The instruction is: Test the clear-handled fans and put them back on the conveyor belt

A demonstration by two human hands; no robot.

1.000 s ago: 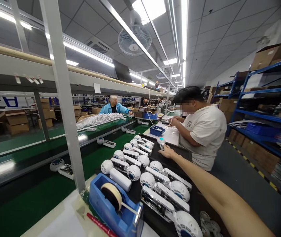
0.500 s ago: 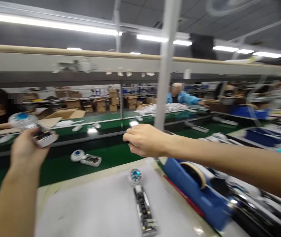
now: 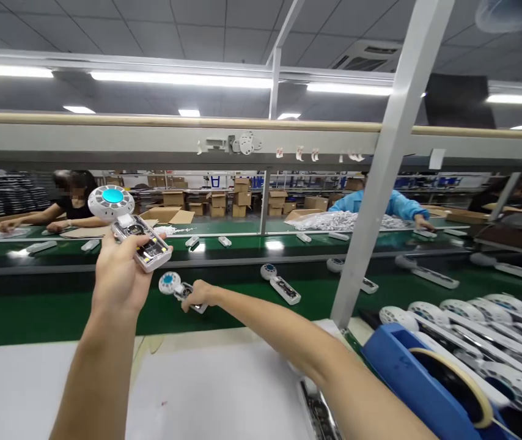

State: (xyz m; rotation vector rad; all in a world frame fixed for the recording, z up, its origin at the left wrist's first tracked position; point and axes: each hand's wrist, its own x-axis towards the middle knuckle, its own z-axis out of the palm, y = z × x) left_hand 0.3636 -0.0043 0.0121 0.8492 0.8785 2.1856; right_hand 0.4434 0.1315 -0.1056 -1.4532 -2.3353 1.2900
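Observation:
My left hand [image 3: 121, 278] is raised and closed around the handle of a white handheld device [image 3: 113, 205], whose round head has a bright blue centre. The handle's open face shows a circuit board. Stretched out over the green conveyor belt [image 3: 54, 311], my right hand [image 3: 200, 294] has its fingers on the handle of a similar device [image 3: 169, 283] lying there. Another open-handled device [image 3: 318, 412] rests on the white work surface [image 3: 215, 385], partly hidden under my right forearm.
A blue tape dispenser [image 3: 398, 366] and a row of white devices [image 3: 508, 333] stand at the right. A slanted metal post [image 3: 375, 165] rises beside the belt. More devices [image 3: 283, 288] lie along the belt. Across it, a person in a blue sleeve [image 3: 401, 205] and another person are working.
The view has turned left, so the surroundings appear farther right. My right hand has gone from mid-air near the post to the device on the belt. My left hand still holds its device.

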